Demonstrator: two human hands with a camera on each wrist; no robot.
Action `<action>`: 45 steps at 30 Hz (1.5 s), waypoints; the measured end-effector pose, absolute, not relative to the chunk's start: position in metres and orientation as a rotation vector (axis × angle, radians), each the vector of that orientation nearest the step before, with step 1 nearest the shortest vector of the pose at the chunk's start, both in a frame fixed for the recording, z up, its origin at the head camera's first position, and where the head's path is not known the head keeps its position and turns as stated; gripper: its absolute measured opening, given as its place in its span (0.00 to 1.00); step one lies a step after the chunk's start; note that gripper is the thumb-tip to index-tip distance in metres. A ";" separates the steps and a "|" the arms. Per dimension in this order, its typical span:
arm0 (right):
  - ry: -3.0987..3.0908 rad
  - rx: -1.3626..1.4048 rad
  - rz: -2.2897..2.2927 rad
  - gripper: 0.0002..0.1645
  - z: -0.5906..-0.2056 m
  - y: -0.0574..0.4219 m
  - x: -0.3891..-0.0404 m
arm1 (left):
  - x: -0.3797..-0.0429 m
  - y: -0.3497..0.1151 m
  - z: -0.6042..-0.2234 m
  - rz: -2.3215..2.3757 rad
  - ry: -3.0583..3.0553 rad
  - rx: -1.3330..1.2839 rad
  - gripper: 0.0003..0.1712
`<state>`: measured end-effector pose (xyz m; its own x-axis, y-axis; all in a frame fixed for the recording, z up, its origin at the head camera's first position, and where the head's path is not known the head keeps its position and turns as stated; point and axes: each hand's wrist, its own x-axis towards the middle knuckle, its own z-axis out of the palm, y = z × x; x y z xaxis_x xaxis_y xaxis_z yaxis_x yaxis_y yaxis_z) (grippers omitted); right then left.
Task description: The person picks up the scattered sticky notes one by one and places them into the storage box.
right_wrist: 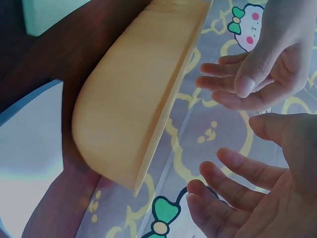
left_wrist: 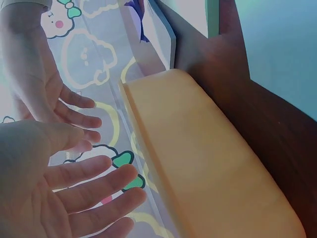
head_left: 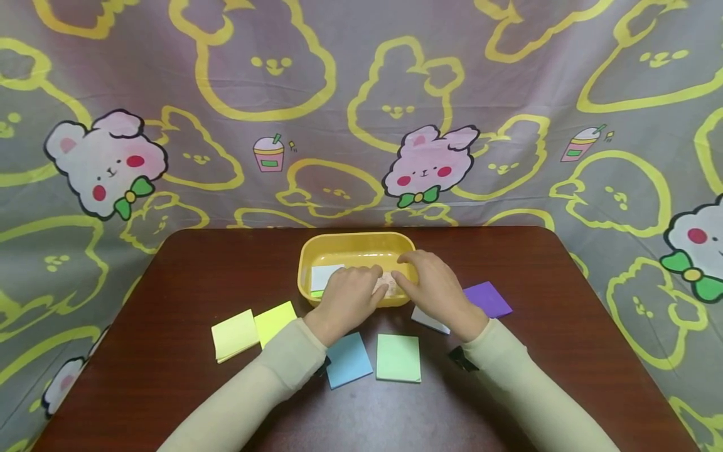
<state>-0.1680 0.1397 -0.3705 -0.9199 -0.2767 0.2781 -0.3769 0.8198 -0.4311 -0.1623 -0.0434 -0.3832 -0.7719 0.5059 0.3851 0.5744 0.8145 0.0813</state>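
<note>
A yellow plastic bin [head_left: 361,243] stands at the back of the table. Over its front rim hangs my left hand [head_left: 349,294], fingers loosely bent and empty. My right hand [head_left: 437,285] hovers over the bin's right end, also holding nothing. The left wrist view shows the left palm [left_wrist: 79,183] facing up beside the bin wall [left_wrist: 188,148], apart from it. The right fingers [right_wrist: 237,173] look relaxed in the right wrist view. Inside the bin lie a white pad [head_left: 326,277], a lime-green piece [head_left: 317,293] and a pale patterned piece [head_left: 390,282], partly hidden by the hands.
Sticky note pads lie around the bin's front: pale yellow [head_left: 235,336], bright yellow [head_left: 277,321], blue [head_left: 349,360], light green [head_left: 398,358], white [head_left: 429,320] and purple [head_left: 488,300]. A patterned cloth [head_left: 350,125] hangs behind the dark wooden table [head_left: 186,270].
</note>
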 end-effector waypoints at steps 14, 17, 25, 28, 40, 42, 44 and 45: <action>-2.790 0.500 0.685 0.24 -0.375 0.163 -0.165 | -0.160 -0.036 -0.386 -0.303 -2.662 -0.843 0.15; -2.800 0.495 0.703 0.24 -0.376 0.164 -0.165 | -0.159 -0.034 -0.385 -0.307 -2.657 -0.850 0.15; -2.799 0.484 0.707 0.24 -0.382 0.169 -0.165 | -0.158 -0.030 -0.384 -0.320 -2.660 -0.862 0.13; -2.800 0.478 0.707 0.24 -0.383 0.171 -0.164 | -0.158 -0.028 -0.385 -0.307 -2.653 -0.866 0.13; -2.784 0.471 0.700 0.21 -0.394 0.186 -0.163 | -0.155 -0.024 -0.385 -0.270 -2.651 -0.880 0.14; -2.788 0.468 0.699 0.21 -0.396 0.188 -0.162 | -0.154 -0.023 -0.385 -0.268 -2.653 -0.884 0.14; -2.795 0.464 0.698 0.21 -0.397 0.191 -0.161 | -0.154 -0.021 -0.385 -0.268 -2.651 -0.892 0.14; -2.797 0.460 0.698 0.21 -0.398 0.193 -0.161 | -0.153 -0.020 -0.385 -0.267 -2.650 -0.897 0.14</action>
